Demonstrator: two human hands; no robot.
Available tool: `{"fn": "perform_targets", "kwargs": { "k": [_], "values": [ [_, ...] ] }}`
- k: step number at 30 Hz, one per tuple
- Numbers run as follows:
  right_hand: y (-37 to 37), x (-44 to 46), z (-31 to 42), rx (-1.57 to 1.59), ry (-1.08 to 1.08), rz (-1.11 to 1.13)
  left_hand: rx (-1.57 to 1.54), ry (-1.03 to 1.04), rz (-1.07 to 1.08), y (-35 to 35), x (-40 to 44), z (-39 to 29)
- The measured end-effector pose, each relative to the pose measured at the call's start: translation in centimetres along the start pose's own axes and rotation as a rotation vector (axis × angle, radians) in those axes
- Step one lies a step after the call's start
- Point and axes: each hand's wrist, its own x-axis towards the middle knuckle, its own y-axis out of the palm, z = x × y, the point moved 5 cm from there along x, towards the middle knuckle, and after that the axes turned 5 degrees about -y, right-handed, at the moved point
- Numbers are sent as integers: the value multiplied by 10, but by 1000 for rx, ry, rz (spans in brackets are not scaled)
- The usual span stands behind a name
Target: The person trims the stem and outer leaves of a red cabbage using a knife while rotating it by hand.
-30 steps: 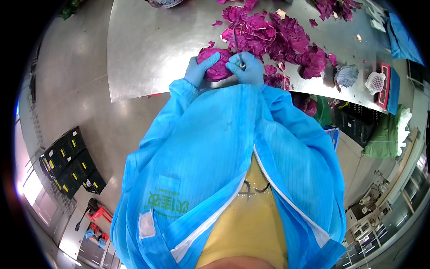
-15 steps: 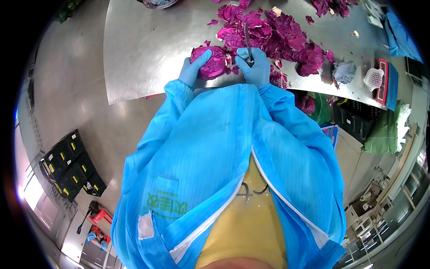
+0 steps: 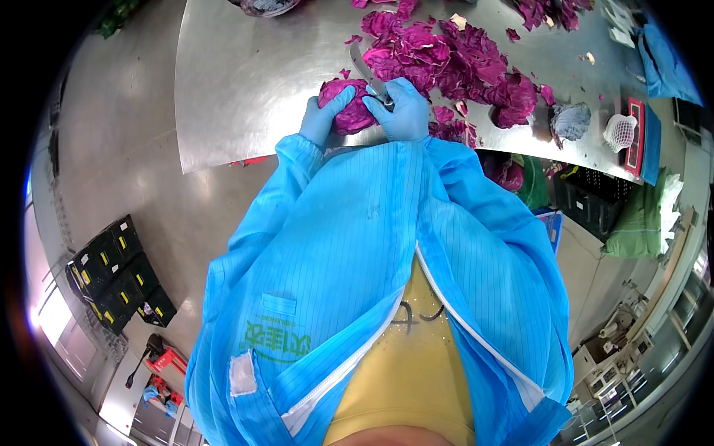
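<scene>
A red cabbage (image 3: 352,111) is at the near edge of the metal table (image 3: 245,89). My left hand (image 3: 323,117), in a blue glove, grips its left side. In my gloved right hand (image 3: 405,111) is a knife (image 3: 366,70) with a dark handle, its curved blade pointing up and to the left. The right thumb and fingertips come up against the cabbage's right side; whether they press on it I cannot tell. Beyond and to the right lies a heap of loose purple cabbage leaves (image 3: 476,63).
To the right on the table are a greyish cabbage (image 3: 571,121), a white foam net (image 3: 620,132) and a red and blue box (image 3: 644,141). Below the table's right part stands a black crate (image 3: 587,197) beside a green sack (image 3: 636,223). Black crates (image 3: 119,271) are stacked on the floor at left.
My right hand has moved left, to the cabbage. The knife blade has swung from upright to a leftward tilt. The cabbage has turned slightly in my left hand.
</scene>
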Motion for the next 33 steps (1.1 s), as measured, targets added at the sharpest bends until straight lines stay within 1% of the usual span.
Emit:
{"fn": "perform_targets", "kwargs": {
  "k": [2, 4, 5, 7, 8, 10, 11, 13, 16, 17, 19, 20, 22, 23, 27, 29, 30, 31, 33],
  "values": [
    [3, 0, 1, -33, 6, -2, 17, -2, -39, -2, 1, 1],
    [11, -3, -13, 388, 237, -71, 37, 5, -54, -2, -1, 0],
    [12, -3, -15, 388, 236, -71, 60, 9, -68, -2, -3, -1],
    [18, -2, -20, 472, 343, -9, 43, 7, -55, 1, -7, -5],
    [18, -4, -19, 472, 342, -9, 25, 4, -42, 2, -9, -7],
    [10, -8, -10, 325, 261, -93, 44, 7, -55, 1, -6, -4],
    [11, -10, -11, 326, 261, -94, 63, 9, -68, 0, -6, -3],
    [8, -12, -9, 108, 132, -128, 67, 10, -76, 3, -8, -6],
    [7, -15, -2, 43, 79, -121, 81, 9, -91, 0, -7, -4],
    [9, -15, -4, 43, 81, -122, 90, 11, -96, -1, -6, -3],
    [9, -16, -9, 140, 151, -204, 83, 12, -84, -2, -1, 1],
    [9, -14, -11, 140, 147, -200, 73, 20, -78, -3, 1, 2],
    [6, -16, -2, 22, 105, -126, 94, -11, -89, -2, -5, 0],
    [7, -17, -3, 20, 105, -127, 115, -34, -92, -1, -6, -1],
    [8, -15, -8, 16, 71, -122, 114, 22, -90, -3, -4, -2],
    [4, -17, -12, -6, 64, -158, 40, -68, -45, -2, -2, 0],
    [2, -16, -10, -60, 137, -55, 34, -25, -29, 0, -2, -2],
    [1, -15, -10, -61, 133, -56, 33, -21, -29, 0, -1, -4],
    [0, -19, -6, 30, -5, -104, 51, -5, -74, 1, -5, -4]
  ]
}}
